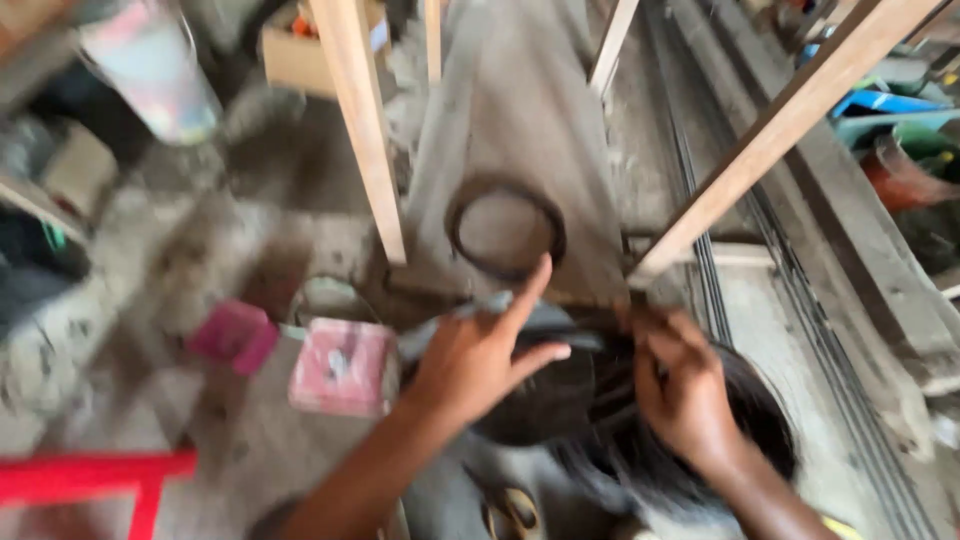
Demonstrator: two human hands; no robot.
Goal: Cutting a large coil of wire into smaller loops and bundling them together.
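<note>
A grey, dusty worktop (pixel 520 130) runs away from the viewer, and a dark ring (pixel 505 228) lies flat on it. At the near end of the worktop a bundle of dark, hair-like strands (pixel 640 440) rests against its edge. The picture is blurred. Beside the worktop is the rough concrete floor (pixel 200 300). On the floor stand a pink box (pixel 343 366) and, just to its left, a smaller pink object (pixel 235 335). Light wooden slats (pixel 362 120) lean over the worktop.

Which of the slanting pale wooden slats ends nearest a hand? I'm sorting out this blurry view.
The right slat: its lower end comes down just above the right hand. The left slat ends higher, farther from the left hand.
</note>
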